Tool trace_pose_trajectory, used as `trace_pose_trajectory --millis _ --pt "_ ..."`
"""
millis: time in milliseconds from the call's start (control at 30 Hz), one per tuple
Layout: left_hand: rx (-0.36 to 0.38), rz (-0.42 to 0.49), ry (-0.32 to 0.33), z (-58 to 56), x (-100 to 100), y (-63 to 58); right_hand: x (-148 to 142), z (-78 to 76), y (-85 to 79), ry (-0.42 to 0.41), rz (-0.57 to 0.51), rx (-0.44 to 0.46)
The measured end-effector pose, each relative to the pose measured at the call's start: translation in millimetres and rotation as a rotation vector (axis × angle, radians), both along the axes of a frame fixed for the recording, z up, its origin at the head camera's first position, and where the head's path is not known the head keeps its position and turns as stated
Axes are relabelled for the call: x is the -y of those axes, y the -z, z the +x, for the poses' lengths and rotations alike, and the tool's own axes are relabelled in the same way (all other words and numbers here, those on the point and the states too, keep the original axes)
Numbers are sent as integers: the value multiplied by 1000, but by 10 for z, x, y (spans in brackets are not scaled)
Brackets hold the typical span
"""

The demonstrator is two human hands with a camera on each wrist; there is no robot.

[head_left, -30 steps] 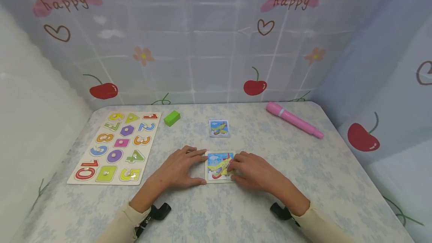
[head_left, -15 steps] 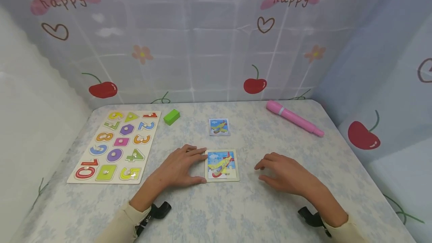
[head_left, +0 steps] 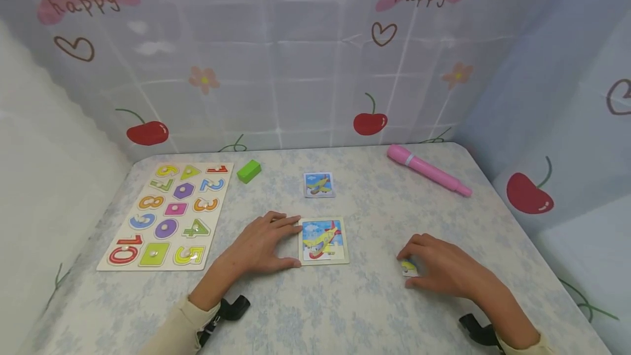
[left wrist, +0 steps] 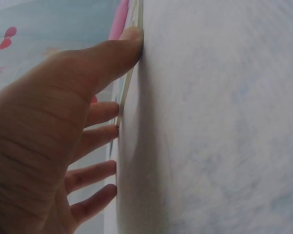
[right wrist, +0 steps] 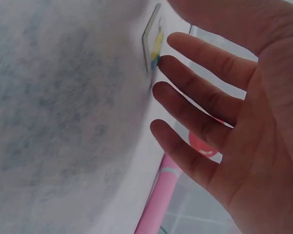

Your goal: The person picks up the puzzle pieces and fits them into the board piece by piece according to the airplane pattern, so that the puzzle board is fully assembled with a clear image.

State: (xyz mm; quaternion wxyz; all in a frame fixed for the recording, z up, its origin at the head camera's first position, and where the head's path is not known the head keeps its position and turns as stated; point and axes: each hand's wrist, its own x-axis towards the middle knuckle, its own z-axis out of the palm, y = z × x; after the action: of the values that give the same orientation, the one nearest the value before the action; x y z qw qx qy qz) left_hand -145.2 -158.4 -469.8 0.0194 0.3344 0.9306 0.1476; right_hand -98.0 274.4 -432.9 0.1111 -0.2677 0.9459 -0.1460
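In the head view, a square airplane jigsaw puzzle (head_left: 322, 241) in a pale frame lies on the table. My left hand (head_left: 261, 242) rests at its left side, thumb and fingertips against the frame's edge, fingers fairly straight. In the left wrist view, the thumb (left wrist: 129, 36) touches that thin edge. To the right of the puzzle, my right hand (head_left: 443, 264) is over a small jigsaw piece (head_left: 409, 269), which shows between thumb and fingers. The right wrist view has the piece (right wrist: 157, 44) by the extended fingertips, a middle fingertip right at its edge.
A small airplane picture card (head_left: 319, 185) lies behind the puzzle. At left is a number-and-shape board (head_left: 170, 207), with a green block (head_left: 248, 171) near its far corner. A pink marker-shaped stick (head_left: 429, 170) lies at back right. A printed curtain (head_left: 305, 59) stands behind the table.
My right hand has moved from the puzzle's right side outward to the right, and the small piece now shows under it. The left hand stays at the frame.
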Motion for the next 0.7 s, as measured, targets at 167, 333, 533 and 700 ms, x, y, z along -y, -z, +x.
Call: trace_pose_trajectory --millis 167,333,533,700 --pt "-8 12 1 -3 7 7 -65 -2 40 -12 -27 -15" --pt "-15 29 7 0 7 8 -106 -7 65 -41 -67 -54" --pt "-16 29 9 -1 7 12 -81 -20 71 -51 -74 -88" --pt "-19 22 9 -2 13 18 15 -45 91 -62 -71 -126"
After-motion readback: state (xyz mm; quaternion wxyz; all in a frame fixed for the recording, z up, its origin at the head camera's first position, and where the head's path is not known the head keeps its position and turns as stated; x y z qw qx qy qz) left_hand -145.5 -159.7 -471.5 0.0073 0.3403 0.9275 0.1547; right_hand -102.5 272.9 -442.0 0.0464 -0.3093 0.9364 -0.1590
